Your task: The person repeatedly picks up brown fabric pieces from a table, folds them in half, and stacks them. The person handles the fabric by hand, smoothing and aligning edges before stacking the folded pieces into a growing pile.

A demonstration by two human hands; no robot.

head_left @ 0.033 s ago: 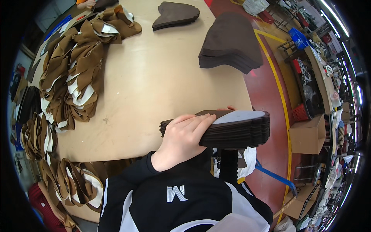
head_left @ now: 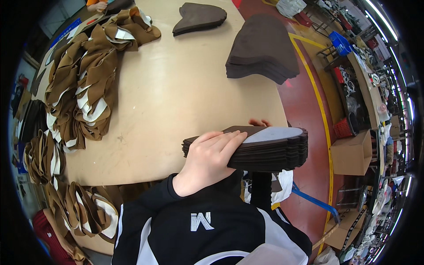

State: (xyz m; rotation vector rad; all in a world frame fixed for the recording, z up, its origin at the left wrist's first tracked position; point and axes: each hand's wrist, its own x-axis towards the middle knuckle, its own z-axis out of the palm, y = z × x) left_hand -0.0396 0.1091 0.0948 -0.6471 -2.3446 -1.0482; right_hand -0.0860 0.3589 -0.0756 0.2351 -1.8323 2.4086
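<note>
The left hand (head_left: 211, 154) clasps the dark brown stack (head_left: 271, 155) extending to its right, fingers bent over the top; the right hand (head_left: 259, 122) partly shows beyond, its hold hidden; a slackened grip could let the stack slide apart.

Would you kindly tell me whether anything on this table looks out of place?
The large dark stack at upper right looks off: its right side appears to jut past the table, over the red floor. The brown-and-white pieces on the left lie in a loose jumble.
</note>
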